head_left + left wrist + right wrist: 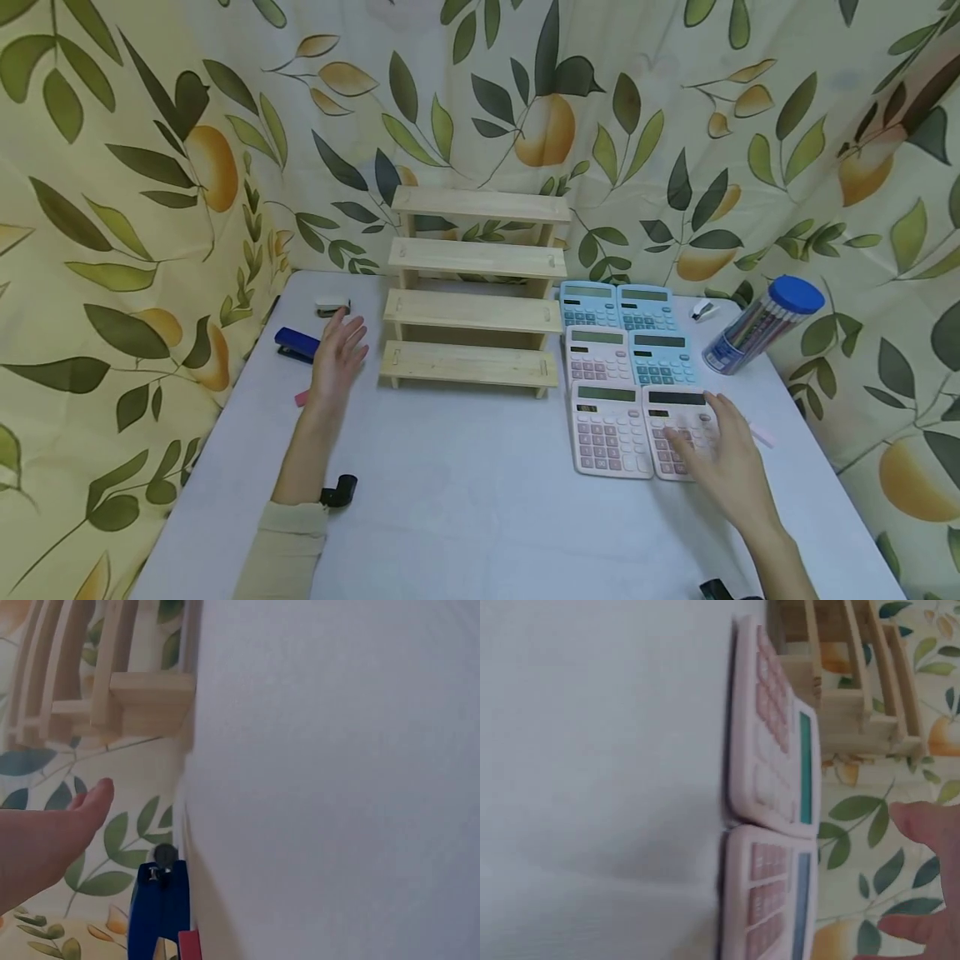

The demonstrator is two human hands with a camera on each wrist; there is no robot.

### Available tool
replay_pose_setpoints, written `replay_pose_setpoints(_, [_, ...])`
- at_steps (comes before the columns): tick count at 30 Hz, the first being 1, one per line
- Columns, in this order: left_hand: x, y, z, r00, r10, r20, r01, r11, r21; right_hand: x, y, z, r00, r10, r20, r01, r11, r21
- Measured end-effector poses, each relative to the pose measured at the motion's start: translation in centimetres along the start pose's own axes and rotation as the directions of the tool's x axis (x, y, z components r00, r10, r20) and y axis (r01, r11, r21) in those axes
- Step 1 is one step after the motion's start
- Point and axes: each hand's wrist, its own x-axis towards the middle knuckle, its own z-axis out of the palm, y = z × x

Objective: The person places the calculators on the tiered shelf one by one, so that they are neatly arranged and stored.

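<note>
My left hand [339, 358] is raised over the table's left side with its fingers extended, holding nothing. Close by it are a blue stapler [294, 345], a small white-and-black item [332, 307] and a pink piece [302, 398], partly covered by the wrist. On the right, my right hand [723, 467] hovers with spread fingers over the front right pink calculator [663, 421]; in the right wrist view its fingers [922, 817] look apart from it. Beside that lies another pink calculator [611, 429]. Behind them are a third pink one [598, 354] and several blue calculators [662, 358].
A wooden four-step shelf [472, 312] stands at the back middle, left of the calculators. A clear blue-lidded tub of pens [761, 325] stands at the right, near a small white item [703, 310]. Leaf-patterned curtain [465, 100] hangs behind the white table [465, 483].
</note>
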Motion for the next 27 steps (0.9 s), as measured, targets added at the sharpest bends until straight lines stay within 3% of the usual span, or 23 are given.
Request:
replay_pose_setpoints(9, [0.5,-0.8,1.1,0.999,-0.003,-0.038,-0.001,0.994,-0.106,-0.9,2.2,0.9,0.996,0.075,0.049,-0.074,0.997,-0.017])
replay_pose_setpoints(20, [0.6,-2.6,1.2,0.989,-0.117,-0.089,0.098,0.976,-0.193,-1.7,3.5,2.1,0.986,0.111,0.122,-0.109,0.994,-0.023])
replay_pose_setpoints(24, [0.6,-3.1,1.7,0.986,-0.125,-0.106,0.094,0.960,-0.263,-1.8,3.7,2.3,0.980,0.137,0.144,-0.135,0.991,-0.027])
replay_pose_setpoints(27, [0.7,-3.4,2.0,0.986,-0.112,-0.124,0.076,0.962,-0.262,-1.8,3.6,2.4,0.978,0.135,0.162,-0.131,0.991,-0.031])
